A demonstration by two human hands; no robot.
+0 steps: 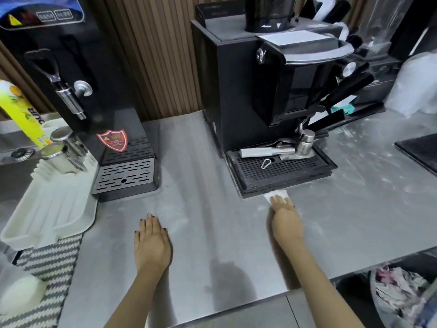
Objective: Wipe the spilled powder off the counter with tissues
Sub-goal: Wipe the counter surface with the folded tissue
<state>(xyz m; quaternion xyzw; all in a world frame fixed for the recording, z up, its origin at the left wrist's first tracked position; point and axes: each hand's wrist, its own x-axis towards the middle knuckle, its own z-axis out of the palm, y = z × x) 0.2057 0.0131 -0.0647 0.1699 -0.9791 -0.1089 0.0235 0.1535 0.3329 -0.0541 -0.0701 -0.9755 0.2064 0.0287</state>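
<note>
Presses the tissue (275,194) flat under the straight fingers (278,201) of the right hand (285,218), against the drip tray (256,194) front edge. Rests the left hand (151,242) flat, fingers straight, empty, well apart. Leaves powder (359,162) streaked rightward across the worktop (212,233), nearest the right hand.

steel counter (212,245) bears coffee grinder (238,91), water boiler (71,67), white tray (47,209), tissue (276,193), powder (354,150)

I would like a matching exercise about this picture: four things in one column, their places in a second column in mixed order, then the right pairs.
1 tissue
2 left hand
3 metal clip
4 white tray

a on the black drip grate
b flat on the counter, holding nothing
c under the right hand fingers
d far left

Pairs: 1-c, 2-b, 3-a, 4-d
</note>
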